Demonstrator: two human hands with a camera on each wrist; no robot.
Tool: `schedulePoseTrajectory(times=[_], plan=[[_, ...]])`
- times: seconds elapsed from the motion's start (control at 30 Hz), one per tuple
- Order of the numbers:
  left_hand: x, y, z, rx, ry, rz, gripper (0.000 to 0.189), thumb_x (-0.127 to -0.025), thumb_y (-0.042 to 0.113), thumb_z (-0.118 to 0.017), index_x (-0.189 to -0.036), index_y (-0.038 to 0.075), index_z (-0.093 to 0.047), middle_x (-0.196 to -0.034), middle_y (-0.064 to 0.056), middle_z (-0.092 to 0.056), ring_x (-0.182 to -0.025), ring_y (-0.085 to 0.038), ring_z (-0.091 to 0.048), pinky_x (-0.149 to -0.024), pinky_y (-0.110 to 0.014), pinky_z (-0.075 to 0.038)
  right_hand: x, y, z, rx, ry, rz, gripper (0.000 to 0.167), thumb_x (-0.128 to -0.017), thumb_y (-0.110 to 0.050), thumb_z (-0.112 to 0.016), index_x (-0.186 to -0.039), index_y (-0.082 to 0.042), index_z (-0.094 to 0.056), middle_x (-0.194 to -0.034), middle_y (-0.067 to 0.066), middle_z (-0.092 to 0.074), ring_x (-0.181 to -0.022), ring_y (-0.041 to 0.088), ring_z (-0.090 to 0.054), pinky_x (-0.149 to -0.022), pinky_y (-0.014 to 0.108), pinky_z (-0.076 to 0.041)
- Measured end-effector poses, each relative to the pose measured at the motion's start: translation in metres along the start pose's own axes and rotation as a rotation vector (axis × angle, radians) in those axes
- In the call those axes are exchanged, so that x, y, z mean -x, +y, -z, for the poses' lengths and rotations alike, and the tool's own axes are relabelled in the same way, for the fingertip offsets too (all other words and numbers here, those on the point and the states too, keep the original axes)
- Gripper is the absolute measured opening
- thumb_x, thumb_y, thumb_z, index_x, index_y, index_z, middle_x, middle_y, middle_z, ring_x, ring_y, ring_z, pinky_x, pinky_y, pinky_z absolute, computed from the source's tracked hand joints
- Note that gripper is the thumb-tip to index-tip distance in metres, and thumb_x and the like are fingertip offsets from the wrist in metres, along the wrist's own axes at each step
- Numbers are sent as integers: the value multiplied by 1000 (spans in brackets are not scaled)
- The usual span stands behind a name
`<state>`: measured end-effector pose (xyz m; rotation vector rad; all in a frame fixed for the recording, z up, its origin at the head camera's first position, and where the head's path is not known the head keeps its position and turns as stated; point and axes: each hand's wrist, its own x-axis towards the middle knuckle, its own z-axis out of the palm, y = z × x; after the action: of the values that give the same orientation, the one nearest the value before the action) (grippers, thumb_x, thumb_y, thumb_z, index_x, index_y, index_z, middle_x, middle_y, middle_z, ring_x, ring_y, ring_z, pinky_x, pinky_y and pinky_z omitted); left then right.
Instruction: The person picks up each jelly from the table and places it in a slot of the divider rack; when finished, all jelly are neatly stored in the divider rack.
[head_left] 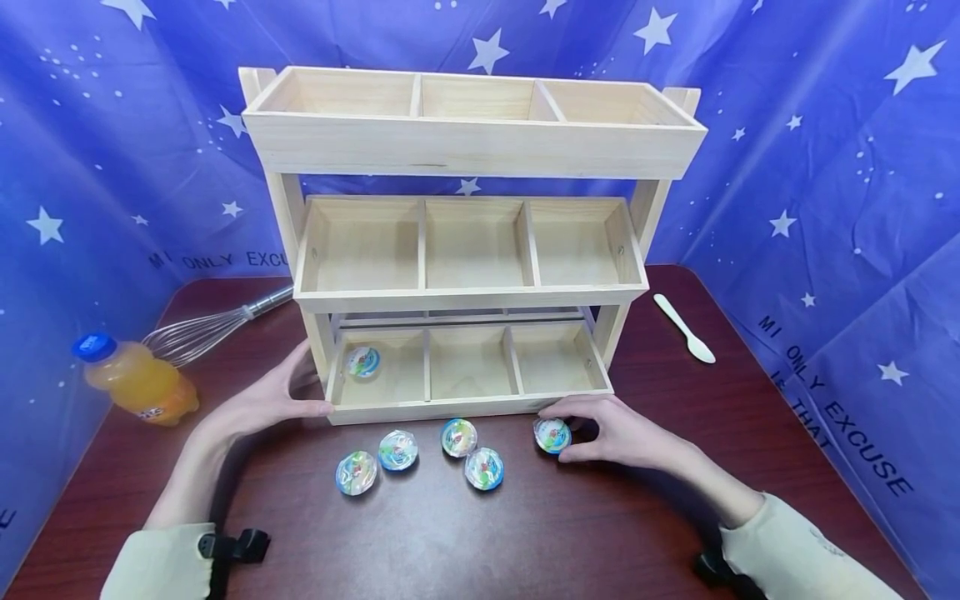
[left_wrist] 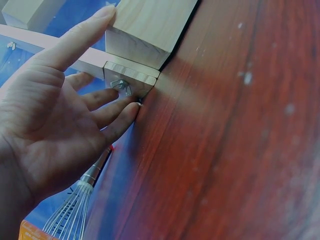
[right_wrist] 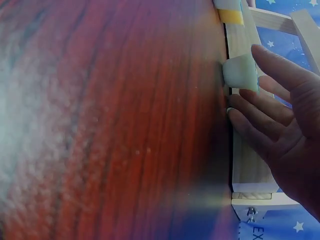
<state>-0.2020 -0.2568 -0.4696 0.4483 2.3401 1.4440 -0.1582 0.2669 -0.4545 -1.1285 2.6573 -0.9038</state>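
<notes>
My right hand (head_left: 618, 429) holds a small jelly cup (head_left: 552, 435) with a blue printed lid between thumb and fingers. In the right wrist view this pale cup (right_wrist: 240, 72) stands on the table by the shelf's front board. My left hand (head_left: 266, 396) touches the lower left corner of the wooden shelf (head_left: 465, 298). Its thumb rests at the front board's corner, and its loosely extended fingers lie beside the shelf's foot (left_wrist: 131, 80). Several more jelly cups (head_left: 356, 473) stand in front of the shelf, and one jelly cup (head_left: 363, 362) lies in the bottom tier's left compartment.
The shelf has three tiers, each divided into three compartments. At the left are a whisk (head_left: 213, 329) and an orange drink bottle (head_left: 138, 379) with a blue cap. A white spoon (head_left: 684, 328) lies at the right. Blue star-printed cloth (head_left: 810, 167) surrounds the dark table (head_left: 442, 550).
</notes>
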Motion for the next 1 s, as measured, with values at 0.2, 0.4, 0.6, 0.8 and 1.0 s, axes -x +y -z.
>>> schedulePoseTrajectory(times=[0.2, 0.4, 0.6, 0.8, 1.0], plan=[[1, 2, 0, -2, 4, -4, 117, -86, 23, -83, -167, 29, 1, -171, -19, -20, -155, -48, -23, -121, -68, -24, -3, -2, 0, 55, -23, 3, 54, -81, -31, -88, -130, -16, -71, -129, -4, -73, -120, 14, -68, -101, 29, -54], [1, 1, 0, -2, 6, -8, 117, -86, 23, -83, -167, 28, 1, -172, -19, -19, -155, -49, -23, -121, -69, -23, -5, -4, 1, 69, -58, -6, 53, -83, -32, -87, -130, -16, -71, -128, -3, -73, -119, 16, -68, -101, 32, -55], [1, 1, 1, -10, 7, -6, 117, -86, 23, -84, -167, 27, 1, -171, -19, -19, -155, -49, -24, -121, -68, -25, -6, -6, 1, 116, -59, 19, 51, -83, -32, -86, -130, -15, -72, -125, -5, -73, -116, 13, -68, -99, 32, -56], [0, 0, 0, -10, 0, -29, 114, -87, 22, -82, -167, 25, -1, -170, -20, -24, -153, -48, -29, -120, -66, -26, -7, -8, 3, 105, -73, 15, 50, -82, -30, -86, -129, -17, -72, -122, -9, -72, -113, 7, -67, -98, 30, -56], [1, 0, -1, -9, 7, -17, 116, -87, 24, -82, -167, 29, 1, -171, -18, -21, -154, -48, -28, -120, -68, -26, -14, -13, 11, 72, -91, 49, 47, -82, -29, -87, -126, -19, -73, -116, -11, -72, -107, 4, -66, -94, 29, -56]])
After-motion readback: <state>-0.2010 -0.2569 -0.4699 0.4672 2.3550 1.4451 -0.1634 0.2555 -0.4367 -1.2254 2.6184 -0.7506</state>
